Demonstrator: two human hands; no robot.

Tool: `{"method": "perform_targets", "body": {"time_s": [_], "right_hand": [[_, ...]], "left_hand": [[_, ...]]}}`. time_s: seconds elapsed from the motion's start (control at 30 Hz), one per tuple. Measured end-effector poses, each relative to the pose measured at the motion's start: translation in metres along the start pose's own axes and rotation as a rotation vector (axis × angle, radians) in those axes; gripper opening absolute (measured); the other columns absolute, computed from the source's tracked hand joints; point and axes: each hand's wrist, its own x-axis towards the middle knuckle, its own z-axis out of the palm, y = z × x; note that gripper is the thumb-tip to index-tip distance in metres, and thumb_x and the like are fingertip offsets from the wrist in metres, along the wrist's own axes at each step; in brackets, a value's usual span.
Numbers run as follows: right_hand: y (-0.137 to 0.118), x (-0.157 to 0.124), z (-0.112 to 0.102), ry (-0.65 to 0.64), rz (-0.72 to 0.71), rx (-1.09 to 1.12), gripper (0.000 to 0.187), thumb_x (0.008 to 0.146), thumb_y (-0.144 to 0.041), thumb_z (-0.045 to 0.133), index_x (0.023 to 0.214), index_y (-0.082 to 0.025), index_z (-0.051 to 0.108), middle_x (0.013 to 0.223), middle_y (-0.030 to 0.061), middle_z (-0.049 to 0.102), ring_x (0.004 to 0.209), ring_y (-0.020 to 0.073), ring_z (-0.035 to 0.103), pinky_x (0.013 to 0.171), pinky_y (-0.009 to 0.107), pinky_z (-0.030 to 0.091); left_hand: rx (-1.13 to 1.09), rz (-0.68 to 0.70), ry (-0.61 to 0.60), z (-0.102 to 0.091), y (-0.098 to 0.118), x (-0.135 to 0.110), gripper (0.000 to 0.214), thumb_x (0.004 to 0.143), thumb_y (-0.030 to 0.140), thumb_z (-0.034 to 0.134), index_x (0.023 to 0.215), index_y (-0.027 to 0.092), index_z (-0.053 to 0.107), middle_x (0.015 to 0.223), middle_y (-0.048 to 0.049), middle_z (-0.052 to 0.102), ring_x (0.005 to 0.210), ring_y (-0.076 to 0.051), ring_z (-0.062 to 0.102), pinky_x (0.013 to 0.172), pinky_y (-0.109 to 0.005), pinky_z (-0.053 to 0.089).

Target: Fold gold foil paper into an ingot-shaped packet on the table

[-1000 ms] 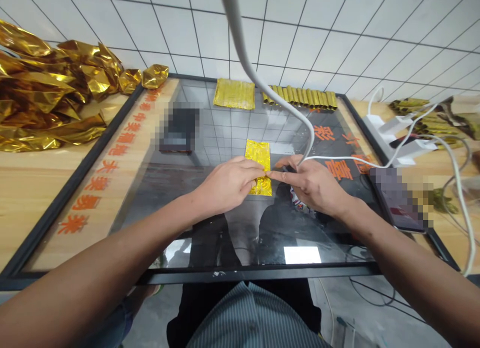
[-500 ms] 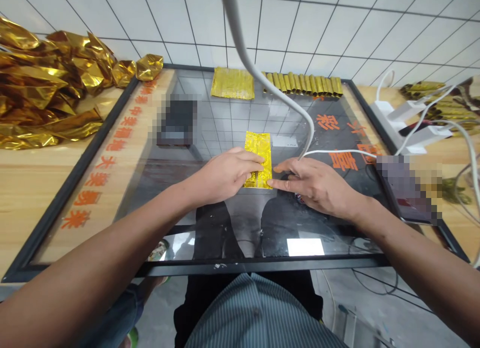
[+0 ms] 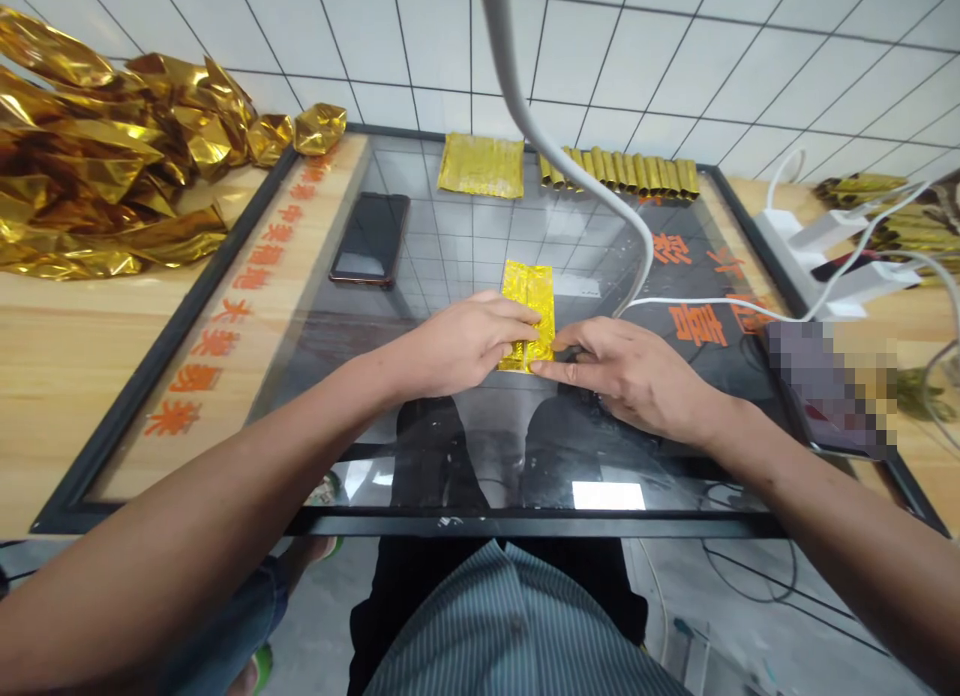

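A small sheet of shiny gold foil paper [image 3: 531, 279] lies on the glass top in front of me, with a lengthwise seam or fold along its middle. My left hand [image 3: 469, 341] comes in from the left, its bent fingers closed together on the sheet and pressing it down. From the right, my right hand [image 3: 630, 371] touches the sheet's lower right part with its outstretched index fingertip. Its thumb is held apart at the sheet's right edge, and the other fingers are curled under. The fingers hide part of the lower half of the foil.
A flattened gold stack [image 3: 481, 166] and a row of gold foil tubes [image 3: 637, 173] lie at the back. Crumpled gold foil [image 3: 112, 166] fills the left. A phone [image 3: 370, 238], a white cable [image 3: 600, 208] and a power strip [image 3: 795, 261] are around. Another person's leg [image 3: 225, 616] shows below.
The view has shifted slightly, moving the table rightward in the picture. My right index fingertip has slid a little left over the foil paper's lower edge; my left hand stays on it.
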Motion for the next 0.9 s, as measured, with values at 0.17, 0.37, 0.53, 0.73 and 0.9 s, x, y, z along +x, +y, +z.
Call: {"method": "perform_targets", "body": {"time_s": [0.17, 0.37, 0.53, 0.73, 0.9], "right_hand": [[-0.006, 0.013, -0.004, -0.003, 0.038, -0.001, 0.066, 0.097, -0.002, 0.045, 0.155, -0.029, 0.063, 0.130, 0.0122, 0.068, 0.110, 0.0276, 0.064, 0.094, 0.042, 0.051], [-0.009, 0.025, -0.002, -0.053, 0.051, -0.011, 0.067, 0.096, -0.002, 0.048, 0.153, -0.033, 0.065, 0.125, 0.0101, 0.068, 0.107, 0.0268, 0.061, 0.092, 0.041, 0.048], [-0.010, 0.027, -0.001, -0.035, 0.053, -0.013, 0.067, 0.095, -0.001, 0.048, 0.152, -0.032, 0.066, 0.122, 0.0094, 0.067, 0.104, 0.0259, 0.059, 0.091, 0.039, 0.046], [-0.010, 0.032, 0.001, -0.022, 0.064, -0.028, 0.060, 0.099, -0.006, 0.045, 0.150, -0.028, 0.067, 0.113, 0.0093, 0.065, 0.099, 0.0251, 0.057, 0.087, 0.038, 0.044], [-0.010, 0.033, 0.001, -0.017, 0.059, -0.046, 0.059, 0.099, -0.006, 0.043, 0.148, -0.026, 0.067, 0.112, 0.0096, 0.065, 0.097, 0.0249, 0.056, 0.085, 0.037, 0.043]], "left_hand": [[-0.045, 0.026, 0.032, -0.001, -0.001, 0.001, 0.045, 0.100, 0.005, 0.046, 0.127, 0.022, 0.078, 0.141, -0.0092, 0.075, 0.130, -0.025, 0.068, 0.119, -0.048, 0.048], [-0.123, 0.042, 0.079, -0.001, 0.001, 0.005, 0.043, 0.102, 0.007, 0.044, 0.120, 0.022, 0.079, 0.130, -0.0082, 0.080, 0.119, -0.022, 0.072, 0.113, -0.045, 0.051], [-0.130, 0.012, 0.082, -0.002, -0.001, 0.005, 0.046, 0.099, 0.005, 0.043, 0.120, 0.023, 0.079, 0.128, -0.0057, 0.081, 0.118, -0.021, 0.072, 0.113, -0.043, 0.050], [-0.214, -0.047, 0.095, -0.002, -0.005, 0.007, 0.046, 0.096, 0.005, 0.044, 0.117, 0.024, 0.080, 0.126, -0.0040, 0.082, 0.116, -0.021, 0.072, 0.109, -0.041, 0.054], [-0.296, -0.114, 0.135, -0.001, -0.009, 0.009, 0.046, 0.090, 0.004, 0.047, 0.113, 0.025, 0.081, 0.117, -0.0019, 0.083, 0.108, -0.019, 0.075, 0.100, -0.035, 0.057]]}}
